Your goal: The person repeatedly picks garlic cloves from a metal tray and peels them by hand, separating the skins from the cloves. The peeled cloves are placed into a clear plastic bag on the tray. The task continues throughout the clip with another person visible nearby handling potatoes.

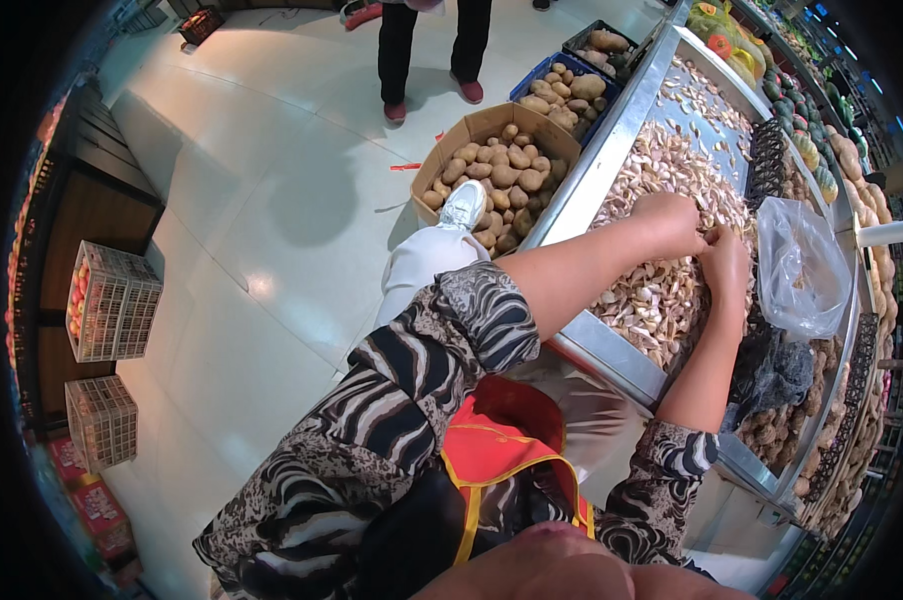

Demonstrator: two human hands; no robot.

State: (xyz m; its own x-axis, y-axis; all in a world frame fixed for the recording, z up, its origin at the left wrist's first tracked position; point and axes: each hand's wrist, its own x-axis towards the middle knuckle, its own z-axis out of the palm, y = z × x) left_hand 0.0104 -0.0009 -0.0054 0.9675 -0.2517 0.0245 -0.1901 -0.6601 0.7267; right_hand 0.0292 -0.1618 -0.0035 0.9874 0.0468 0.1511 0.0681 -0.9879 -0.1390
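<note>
Both of my hands are over a heap of loose garlic cloves [650,307] in a metal-rimmed display bin [609,367]. My left hand [669,223] is curled, its fingertips meeting those of my right hand [725,259] just above the cloves. Whatever is pinched between them is too small and covered to make out. To the right of my right hand, a clear plastic bag [804,274] lies across the divider, with a few small pieces visible inside. A dark crumpled plastic bag [785,371] lies below it.
Left of the bin stands a cardboard box [436,169] of potatoes, with my white shoe [464,205] at its edge. Beyond are a blue crate [523,88] of potatoes and a black crate [598,34]. A person's legs [396,56] stand on the floor ahead. Plastic crates [125,315] line the left.
</note>
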